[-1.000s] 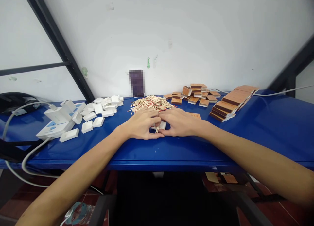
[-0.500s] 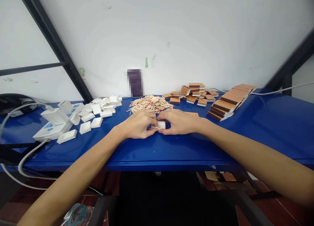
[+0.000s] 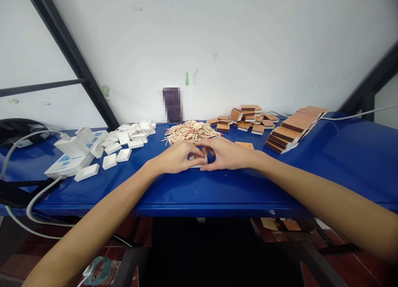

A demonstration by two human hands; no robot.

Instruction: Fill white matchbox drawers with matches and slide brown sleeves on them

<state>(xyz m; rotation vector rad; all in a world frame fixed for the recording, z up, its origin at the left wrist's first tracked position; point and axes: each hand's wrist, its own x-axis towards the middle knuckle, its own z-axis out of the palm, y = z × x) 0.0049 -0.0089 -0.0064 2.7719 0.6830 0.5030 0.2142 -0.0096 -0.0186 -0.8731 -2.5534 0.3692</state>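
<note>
The tray (image 3: 195, 166) sits between the left hand (image 3: 176, 157) and right hand (image 3: 226, 154), nearer than the matches (image 3: 191, 131). Whether either grip is clamped cannot be told. Light, even pressure should keep it level.

A plain white wall (image 3: 264, 50) rises behind a glossy blue table (image 3: 174, 191), whose back edge runs along its foot. Green smears (image 3: 187, 79) and small scuffed grey patches (image 3: 137, 6) mark the paint. At the left, a black metal post (image 3: 68, 50) slants down to the tabletop, met by a thin crossbar (image 3: 43, 87); another dark post (image 3: 373, 77) slopes at the far right. Below lies a floor of dark red tiles (image 3: 363, 262) with pale joints. Light falls evenly on the wall and leaves soft reflections on the tabletop.
</note>
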